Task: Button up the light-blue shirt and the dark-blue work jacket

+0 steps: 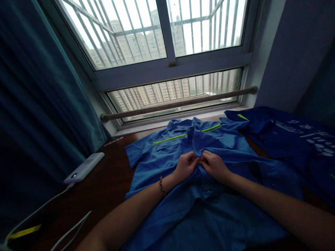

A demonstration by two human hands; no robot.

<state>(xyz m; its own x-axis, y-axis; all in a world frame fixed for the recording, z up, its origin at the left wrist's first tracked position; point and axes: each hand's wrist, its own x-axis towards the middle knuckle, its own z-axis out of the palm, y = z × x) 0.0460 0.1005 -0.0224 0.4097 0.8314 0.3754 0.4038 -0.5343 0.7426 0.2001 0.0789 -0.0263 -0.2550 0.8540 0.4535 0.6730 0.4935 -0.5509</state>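
Observation:
A blue short-sleeved work shirt (167, 146) with neon-yellow chest stripes lies spread on a dark wooden surface (110, 177), collar toward the window. My left hand (185, 165) and my right hand (214, 165) meet at the shirt's front opening, just below the collar. Both hands have their fingers curled and pinch the fabric edges together at the middle. A beaded bracelet sits on my left wrist. What lies between the fingertips besides cloth is too small to make out.
A darker blue garment (288, 139) with light printing lies at the right. A white power bank (84, 168) with a white cable (42, 209) rests at the left. A teal curtain (39, 104) hangs left; a barred window (167, 52) and a rail are behind.

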